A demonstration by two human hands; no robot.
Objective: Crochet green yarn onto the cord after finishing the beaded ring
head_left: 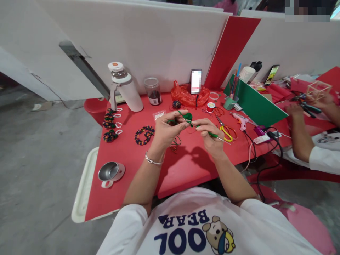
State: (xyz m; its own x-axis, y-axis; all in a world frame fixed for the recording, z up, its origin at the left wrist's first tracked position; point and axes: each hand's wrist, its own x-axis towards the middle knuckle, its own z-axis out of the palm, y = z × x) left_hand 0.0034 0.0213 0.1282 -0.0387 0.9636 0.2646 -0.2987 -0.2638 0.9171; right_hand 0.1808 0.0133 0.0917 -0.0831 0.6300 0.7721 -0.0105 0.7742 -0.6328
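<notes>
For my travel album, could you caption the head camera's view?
Left fingers pinch green yarn and right fingers grip a slim tool above a red table, scissors lying nearby.

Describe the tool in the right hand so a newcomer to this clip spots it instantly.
Start at the red table, then find the wearer's right hand above it. That hand holds a slim tool with a green grip. Unlike the limp green yarn near its tip, it is straight, with bare metal jutting past the grip.
</notes>
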